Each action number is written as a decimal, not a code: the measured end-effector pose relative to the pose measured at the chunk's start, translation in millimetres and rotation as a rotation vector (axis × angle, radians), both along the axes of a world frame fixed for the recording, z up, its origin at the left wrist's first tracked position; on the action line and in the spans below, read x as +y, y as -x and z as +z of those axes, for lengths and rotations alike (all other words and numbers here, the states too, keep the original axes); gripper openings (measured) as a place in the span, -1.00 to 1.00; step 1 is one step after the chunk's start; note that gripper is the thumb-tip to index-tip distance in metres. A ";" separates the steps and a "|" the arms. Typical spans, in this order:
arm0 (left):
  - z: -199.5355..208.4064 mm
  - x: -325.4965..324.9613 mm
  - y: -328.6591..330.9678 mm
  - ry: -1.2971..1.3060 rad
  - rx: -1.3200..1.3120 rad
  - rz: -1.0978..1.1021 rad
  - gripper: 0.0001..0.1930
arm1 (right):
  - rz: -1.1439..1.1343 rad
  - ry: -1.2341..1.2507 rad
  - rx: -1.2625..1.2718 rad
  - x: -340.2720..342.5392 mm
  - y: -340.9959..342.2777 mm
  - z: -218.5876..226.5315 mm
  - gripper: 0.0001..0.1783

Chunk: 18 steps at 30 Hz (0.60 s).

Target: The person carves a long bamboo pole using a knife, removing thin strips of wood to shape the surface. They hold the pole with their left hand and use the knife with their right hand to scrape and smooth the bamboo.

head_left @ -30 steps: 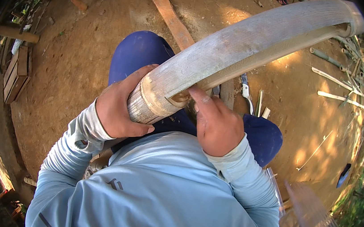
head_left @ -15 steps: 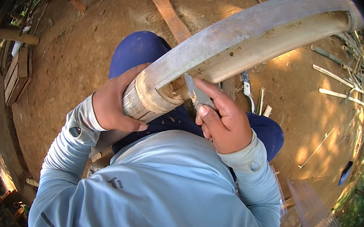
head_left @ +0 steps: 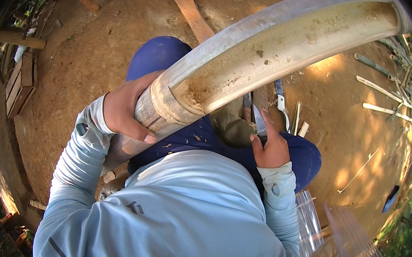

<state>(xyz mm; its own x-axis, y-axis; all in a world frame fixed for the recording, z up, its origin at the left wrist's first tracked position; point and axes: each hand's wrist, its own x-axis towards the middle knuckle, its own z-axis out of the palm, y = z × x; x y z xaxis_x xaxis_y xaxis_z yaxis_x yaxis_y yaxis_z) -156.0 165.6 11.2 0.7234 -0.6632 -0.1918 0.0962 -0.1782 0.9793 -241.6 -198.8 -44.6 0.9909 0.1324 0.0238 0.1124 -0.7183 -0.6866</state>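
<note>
A thick bamboo pole (head_left: 230, 47) with a long opening cut in its side slants from my lap to the far right. Its hollow, with brown debris inside, faces up and toward me. My left hand (head_left: 128, 107) is closed round its near end, thumb on top, beside the pale scraped node ring. My right hand (head_left: 271, 147) is off the pole, over my right thigh. It grips a knife (head_left: 259, 122), whose pointed blade shows between thumb and index finger; the handle is hidden in the palm. Small shavings lie on my dark blue trousers (head_left: 189, 139).
Beyond my right hand, a white-handled tool (head_left: 280, 102) lies on the ground near short wood pieces (head_left: 303, 129). A plank (head_left: 189, 10) lies ahead. Bamboo sticks (head_left: 388, 91) are scattered at right, a wooden crate (head_left: 21, 84) stands left, and clear corrugated sheets (head_left: 357, 247) sit at lower right.
My right hand has drawn the knife away from the opening's near end, moving right and down. The pole has rolled, so more of its hollow shows. My left hand keeps its hold.
</note>
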 end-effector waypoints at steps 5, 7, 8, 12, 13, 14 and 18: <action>-3.7 5.5 -13.5 0.067 0.142 -0.074 0.24 | -0.028 0.056 0.227 -1.8 5.5 -29.6 -0.42; -8.7 7.8 -15.3 0.136 0.195 -0.077 0.25 | 0.019 0.051 0.224 3.2 5.8 -44.7 -0.46; -7.3 7.6 -16.9 0.135 0.203 -0.092 0.26 | 0.042 0.044 0.220 6.3 6.0 -53.1 -0.48; -8.0 10.0 -24.8 0.145 0.207 -0.161 0.28 | 0.171 0.180 0.462 16.2 2.4 -70.3 -0.44; -10.9 11.7 -26.4 0.151 0.201 -0.183 0.28 | 0.165 0.163 0.453 16.5 0.8 -70.3 -0.43; -13.5 13.0 -27.5 0.168 0.214 -0.186 0.27 | 0.160 0.146 0.445 16.4 -0.6 -71.3 -0.43; -21.9 17.7 -32.1 0.203 0.281 -0.203 0.27 | 0.187 0.176 0.467 15.7 -5.1 -81.6 -0.45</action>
<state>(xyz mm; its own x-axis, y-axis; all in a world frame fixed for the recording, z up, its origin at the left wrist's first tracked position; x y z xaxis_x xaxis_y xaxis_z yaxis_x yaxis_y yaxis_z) -123.9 183.3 -10.8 0.5121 -0.8319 -0.2137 0.3484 -0.0263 0.9370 -236.5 -183.2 -126.2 0.8499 0.2698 -0.4526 -0.0396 -0.8238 -0.5654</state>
